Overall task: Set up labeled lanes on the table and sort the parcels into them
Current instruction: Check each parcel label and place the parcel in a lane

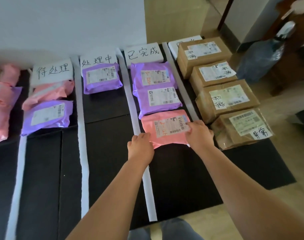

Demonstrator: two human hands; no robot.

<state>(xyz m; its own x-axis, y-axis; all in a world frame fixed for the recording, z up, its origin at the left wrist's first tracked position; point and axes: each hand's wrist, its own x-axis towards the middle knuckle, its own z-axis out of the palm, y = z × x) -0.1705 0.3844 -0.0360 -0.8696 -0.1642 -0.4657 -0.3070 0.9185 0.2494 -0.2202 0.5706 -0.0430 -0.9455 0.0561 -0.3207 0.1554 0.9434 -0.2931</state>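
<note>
Pink parcel [165, 129], marked "2-", lies third under the 已完成 sign [143, 52], touching a purple parcel [158, 99]. Left hand [141, 144] and right hand [199, 134] grip its near corners. Open mat [173, 170] lies nearer.

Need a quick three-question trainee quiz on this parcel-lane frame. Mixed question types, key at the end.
1. How many brown boxes sit in the rightmost lane?
2. True or false: the lane under the 处理中 label holds just one purple parcel.
3. What do the left hand and right hand grip?
A: a brown box
B: the purple parcel under 处理中
C: the pink parcel in the lane under the 已完成 label

Key: 1 four; 2 true; 3 C.
</note>
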